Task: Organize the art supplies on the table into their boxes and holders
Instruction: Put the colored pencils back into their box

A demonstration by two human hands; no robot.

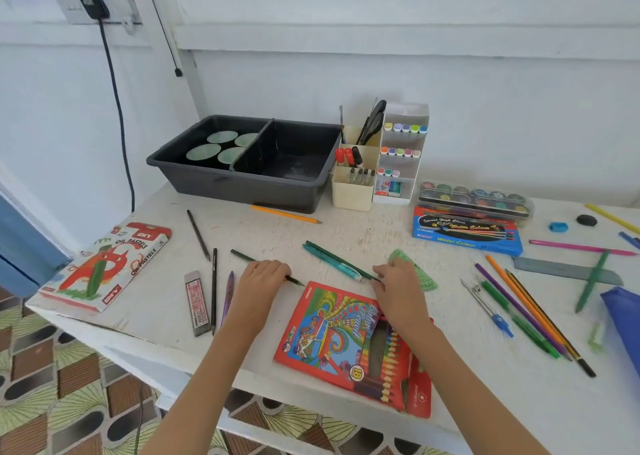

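My left hand lies over a dark green pencil on the white table, fingers curled round its shaft. My right hand pinches the tip end of another dark green pencil, which lies beside a teal pen. Just below both hands is the red colour pencil box. A green protractor is partly hidden behind my right hand. Loose pencils lie to the right, and a cream desk organizer with markers stands at the back.
A dark grey divided bin sits at the back. An oil pastels box lies at the left edge. A blue water colour box, paint tray, steel ruler, compass and blue pouch fill the right side.
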